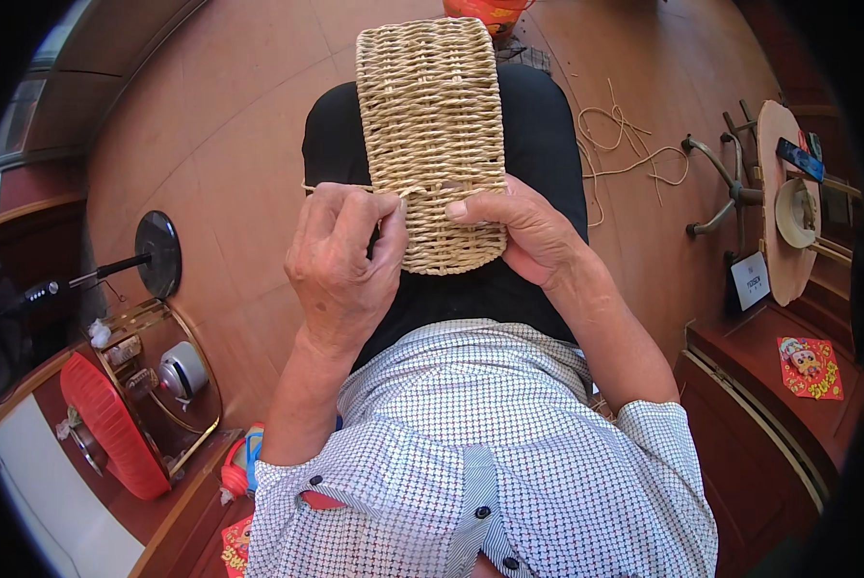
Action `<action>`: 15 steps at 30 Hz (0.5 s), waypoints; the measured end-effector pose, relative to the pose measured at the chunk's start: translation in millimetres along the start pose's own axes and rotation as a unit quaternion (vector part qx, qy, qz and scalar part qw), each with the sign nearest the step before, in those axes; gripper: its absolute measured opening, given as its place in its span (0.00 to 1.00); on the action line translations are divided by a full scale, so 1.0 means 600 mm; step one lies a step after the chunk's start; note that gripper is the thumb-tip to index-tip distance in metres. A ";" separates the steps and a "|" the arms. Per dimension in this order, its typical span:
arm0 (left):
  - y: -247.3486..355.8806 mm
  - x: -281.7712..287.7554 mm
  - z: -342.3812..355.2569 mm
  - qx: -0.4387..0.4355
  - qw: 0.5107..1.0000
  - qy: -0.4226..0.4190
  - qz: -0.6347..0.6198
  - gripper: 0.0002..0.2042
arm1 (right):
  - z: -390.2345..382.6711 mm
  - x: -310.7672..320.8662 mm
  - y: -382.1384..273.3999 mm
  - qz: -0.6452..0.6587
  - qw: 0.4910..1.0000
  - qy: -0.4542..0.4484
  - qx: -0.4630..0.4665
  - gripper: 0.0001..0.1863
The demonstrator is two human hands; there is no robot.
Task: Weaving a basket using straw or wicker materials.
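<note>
A long woven panel (430, 106) of pale straw-coloured cord lies over my lap, its rounded end toward me. My right hand (538, 236) grips its right edge, with the thumb on top and the other fingers hidden underneath. At the left edge, my left hand (340, 260) is closed, thumb and forefinger pinching a strand against the weave. A loose end of cord (336, 187) sticks out to the left past the knuckles. Just where the strand enters the weave is too small to make out.
Loose lengths of cord (617, 130) curl on the tiled floor at right. Beyond them stands a small wooden table (777, 260) with a bowl (795, 214) and a phone (800, 159). A red bucket (485, 12) sits ahead. At left are a black round base (158, 254) and a red-covered stool (114, 424).
</note>
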State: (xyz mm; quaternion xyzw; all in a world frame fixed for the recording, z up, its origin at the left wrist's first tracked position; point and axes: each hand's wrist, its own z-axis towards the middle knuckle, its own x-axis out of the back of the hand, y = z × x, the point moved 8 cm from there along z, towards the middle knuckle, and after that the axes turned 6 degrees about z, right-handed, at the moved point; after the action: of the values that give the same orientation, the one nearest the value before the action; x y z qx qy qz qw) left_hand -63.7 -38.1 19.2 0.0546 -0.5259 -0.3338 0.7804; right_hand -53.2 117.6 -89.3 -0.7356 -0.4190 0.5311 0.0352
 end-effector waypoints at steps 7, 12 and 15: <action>0.024 -0.004 -0.001 -0.060 0.995 -0.029 0.080 0.09 | 0.000 -0.001 0.001 0.005 1.000 -0.002 -0.004 0.29; 0.029 -0.004 0.003 -0.091 0.991 -0.036 0.090 0.11 | 0.001 0.002 0.003 0.004 1.000 -0.003 -0.006 0.30; 0.033 -0.007 0.005 -0.104 0.988 -0.053 0.099 0.13 | -0.001 0.000 0.001 0.006 1.000 0.003 -0.002 0.30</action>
State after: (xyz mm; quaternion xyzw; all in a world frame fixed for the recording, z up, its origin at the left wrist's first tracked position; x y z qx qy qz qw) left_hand -58.1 -19.7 25.7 -0.0972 -0.5319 -0.3101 0.7820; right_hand -52.0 117.5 -89.5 -0.7396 -0.4156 0.5285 0.0316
